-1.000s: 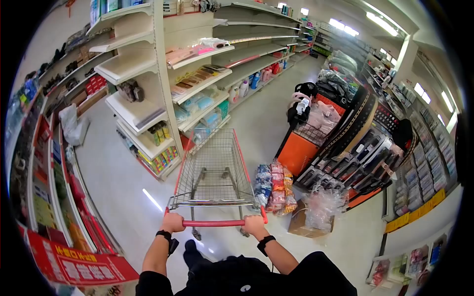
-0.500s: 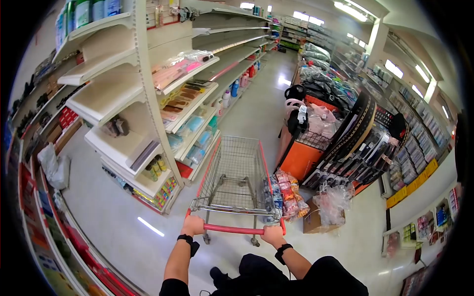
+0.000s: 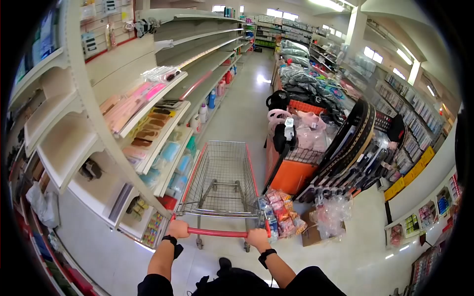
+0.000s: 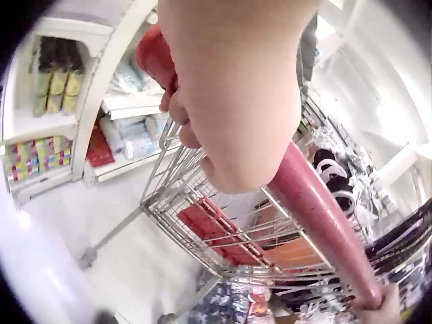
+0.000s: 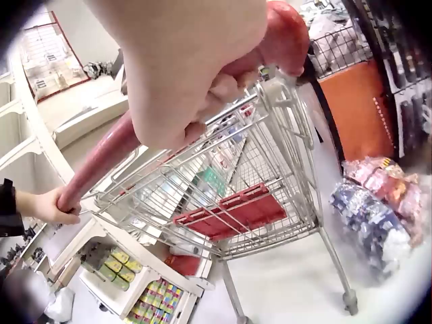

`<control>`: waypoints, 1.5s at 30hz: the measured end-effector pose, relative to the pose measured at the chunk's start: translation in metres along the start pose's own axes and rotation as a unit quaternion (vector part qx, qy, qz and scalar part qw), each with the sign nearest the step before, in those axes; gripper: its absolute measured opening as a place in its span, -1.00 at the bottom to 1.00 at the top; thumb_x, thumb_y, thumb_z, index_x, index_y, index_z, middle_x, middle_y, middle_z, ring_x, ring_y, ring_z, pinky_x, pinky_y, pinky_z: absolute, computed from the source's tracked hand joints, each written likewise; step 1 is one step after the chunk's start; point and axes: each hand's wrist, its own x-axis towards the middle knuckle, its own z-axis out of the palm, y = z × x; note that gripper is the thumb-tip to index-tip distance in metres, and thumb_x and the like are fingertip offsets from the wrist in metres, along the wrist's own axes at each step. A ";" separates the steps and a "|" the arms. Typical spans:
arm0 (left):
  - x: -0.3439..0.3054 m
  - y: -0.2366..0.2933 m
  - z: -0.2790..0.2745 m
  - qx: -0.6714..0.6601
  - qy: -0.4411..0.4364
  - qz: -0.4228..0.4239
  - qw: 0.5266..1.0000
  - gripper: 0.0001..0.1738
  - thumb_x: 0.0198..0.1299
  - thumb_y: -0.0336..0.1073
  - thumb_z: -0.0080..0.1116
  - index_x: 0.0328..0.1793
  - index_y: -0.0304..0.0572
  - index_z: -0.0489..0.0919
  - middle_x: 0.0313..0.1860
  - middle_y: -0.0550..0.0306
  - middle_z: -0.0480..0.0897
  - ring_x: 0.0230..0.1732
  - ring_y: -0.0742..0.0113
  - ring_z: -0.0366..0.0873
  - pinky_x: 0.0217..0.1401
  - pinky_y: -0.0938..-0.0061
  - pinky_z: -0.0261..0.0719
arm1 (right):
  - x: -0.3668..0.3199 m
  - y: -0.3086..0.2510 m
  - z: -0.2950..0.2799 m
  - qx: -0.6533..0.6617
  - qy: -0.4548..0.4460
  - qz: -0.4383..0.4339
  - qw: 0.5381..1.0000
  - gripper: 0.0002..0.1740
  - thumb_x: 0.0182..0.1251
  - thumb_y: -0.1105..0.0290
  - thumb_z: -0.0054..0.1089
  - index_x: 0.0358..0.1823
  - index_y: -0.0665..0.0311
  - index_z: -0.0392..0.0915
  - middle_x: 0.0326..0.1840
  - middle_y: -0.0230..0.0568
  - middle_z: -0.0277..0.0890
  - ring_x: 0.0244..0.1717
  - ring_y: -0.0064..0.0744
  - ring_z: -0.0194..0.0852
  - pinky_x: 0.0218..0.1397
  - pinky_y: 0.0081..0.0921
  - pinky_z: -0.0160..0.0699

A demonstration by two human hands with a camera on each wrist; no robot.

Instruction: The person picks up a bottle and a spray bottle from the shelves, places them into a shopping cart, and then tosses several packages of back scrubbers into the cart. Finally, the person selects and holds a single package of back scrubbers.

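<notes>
A wire shopping cart (image 3: 219,170) stands in front of the person, its basket bare inside. The left hand (image 3: 177,229) grips the left end of its red handlebar (image 3: 217,232). Around the right end of the bar curl the fingers of the right hand (image 3: 257,237). In the left wrist view, the left hand (image 4: 233,101) wraps the bar with fingertips showing beneath it. The right wrist view has the right hand (image 5: 189,74) closed round the bar close to its end cap. A red panel (image 5: 233,212) hangs on the cart's near side.
White shelving (image 3: 84,118) with insoles (image 3: 150,129) and packs runs close along the left. Bagged snack-like packs (image 3: 282,212) and a cardboard box (image 3: 311,232) lie on the floor right of the cart, below an orange display bin (image 3: 291,175). An aisle (image 3: 237,106) stretches ahead.
The view has turned, so the aisle ahead has swung leftward in the picture and the left shelving looms nearer. Cart and bags sit closer together. Both hands keep their hold on the handlebar.
</notes>
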 end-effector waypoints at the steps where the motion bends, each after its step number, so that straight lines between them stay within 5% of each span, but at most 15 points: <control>1: 0.019 -0.008 -0.006 0.003 0.007 0.003 1.000 -0.69 -0.08 -0.04 0.07 -0.37 0.01 0.72 -0.37 0.00 0.70 -0.28 0.04 0.68 -0.18 0.19 0.62 | 0.020 0.002 -0.005 0.000 0.000 0.004 1.000 -0.76 0.03 0.15 0.15 -0.47 0.15 0.63 -0.46 -0.10 0.64 -0.41 -0.09 0.66 -0.33 -0.17 0.60; 26: 0.363 -0.153 -0.142 -0.045 0.035 0.114 0.992 -0.72 -0.13 -0.10 0.11 -0.42 -0.08 0.70 -0.43 -0.04 0.68 -0.33 -0.04 0.65 -0.25 0.15 0.60 | 0.352 0.030 -0.062 -0.053 -0.008 0.127 0.990 -0.69 0.00 0.07 0.13 -0.47 0.14 0.66 -0.46 -0.07 0.64 -0.41 -0.07 0.65 -0.31 -0.16 0.60; 39: 0.567 -0.189 -0.211 -0.001 0.036 0.121 0.992 -0.70 -0.10 -0.03 0.07 -0.45 -0.01 0.70 -0.46 0.00 0.67 -0.35 -0.02 0.65 -0.24 0.17 0.60 | 0.537 0.113 -0.063 -0.046 0.062 0.109 0.991 -0.71 -0.04 0.04 0.17 -0.57 0.11 0.59 -0.60 -0.19 0.58 -0.56 -0.14 0.60 -0.46 -0.21 0.56; 45: 0.680 -0.207 -0.250 0.017 0.021 0.137 0.990 -0.70 -0.09 -0.04 0.06 -0.46 -0.02 0.69 -0.44 -0.03 0.67 -0.36 -0.04 0.65 -0.24 0.16 0.59 | 0.643 0.154 -0.095 -0.015 0.057 0.121 0.991 -0.76 -0.05 0.11 0.19 -0.51 0.11 0.63 -0.54 -0.13 0.62 -0.48 -0.11 0.64 -0.38 -0.17 0.57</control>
